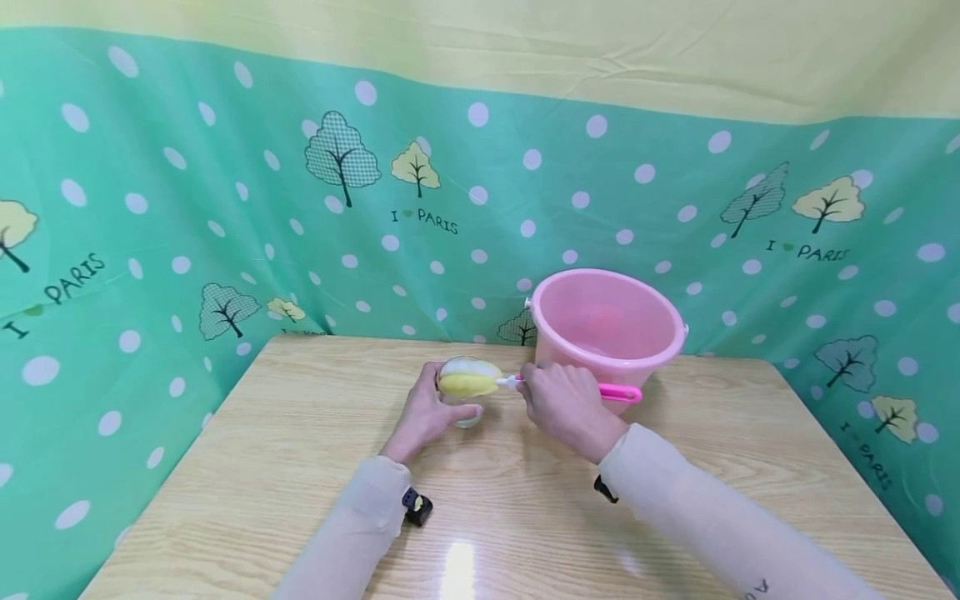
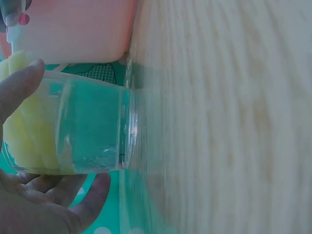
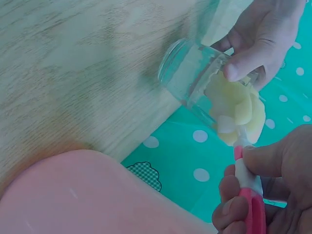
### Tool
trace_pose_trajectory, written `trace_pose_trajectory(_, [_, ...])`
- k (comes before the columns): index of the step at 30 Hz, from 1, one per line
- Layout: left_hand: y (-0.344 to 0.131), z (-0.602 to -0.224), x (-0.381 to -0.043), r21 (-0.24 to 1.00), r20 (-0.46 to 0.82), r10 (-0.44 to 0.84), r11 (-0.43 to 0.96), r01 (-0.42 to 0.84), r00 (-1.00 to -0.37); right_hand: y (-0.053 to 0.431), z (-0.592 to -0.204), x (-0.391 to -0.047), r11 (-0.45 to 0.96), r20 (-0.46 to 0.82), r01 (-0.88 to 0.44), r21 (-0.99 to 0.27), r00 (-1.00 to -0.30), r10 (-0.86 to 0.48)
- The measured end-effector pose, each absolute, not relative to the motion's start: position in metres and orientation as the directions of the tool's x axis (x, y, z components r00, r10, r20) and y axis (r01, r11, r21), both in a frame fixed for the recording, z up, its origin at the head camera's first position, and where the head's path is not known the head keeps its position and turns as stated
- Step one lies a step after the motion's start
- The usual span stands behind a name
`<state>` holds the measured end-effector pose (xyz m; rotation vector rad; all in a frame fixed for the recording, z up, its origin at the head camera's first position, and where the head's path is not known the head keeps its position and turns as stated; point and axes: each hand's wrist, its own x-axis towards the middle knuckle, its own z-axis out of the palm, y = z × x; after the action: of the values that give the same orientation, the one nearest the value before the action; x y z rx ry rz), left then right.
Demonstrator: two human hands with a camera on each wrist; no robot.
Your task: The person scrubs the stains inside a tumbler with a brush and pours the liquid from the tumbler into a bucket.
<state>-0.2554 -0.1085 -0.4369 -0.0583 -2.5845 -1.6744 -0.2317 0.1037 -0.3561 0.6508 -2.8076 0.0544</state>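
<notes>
My left hand [image 1: 429,414] grips a clear jar [image 2: 95,124] near its mouth, the thumb on one side and the fingers on the other. The jar stands upright with its base at the tabletop. A sponge brush with a yellow and white head [image 1: 468,383] sits partly inside the jar's mouth. In the right wrist view its pink and white handle [image 3: 253,209] lies in my right hand [image 1: 567,407], thumb along one side and fingers curled round the other. The handle's looped end sticks out past that hand in the head view.
A pink bucket [image 1: 660,357] stands at the back of the wooden table [image 1: 315,433], just behind my right hand. A green curtain [image 1: 420,292] with dots and trees hangs along the table's back and sides. Dark straps circle both wrists.
</notes>
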Motion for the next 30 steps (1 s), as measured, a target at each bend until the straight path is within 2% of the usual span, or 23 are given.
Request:
trace_pose_trajectory(8, [-0.1089,-0.4364,-0.2550,0.906,0.068,-0.004,0.419,0.060,-0.998,0.1038,-0.3528,-0.2305,0.897,0.266,-0.440,0.046,-0.860,-0.435])
trace_pose_trajectory(30, [-0.1091,-0.4379,-0.2555,0.900,0.066,-0.006,0.432,0.057,-0.998,0.1073,-0.3484,-0.2273,0.904,0.269,-0.428,0.004,-0.870,-0.413])
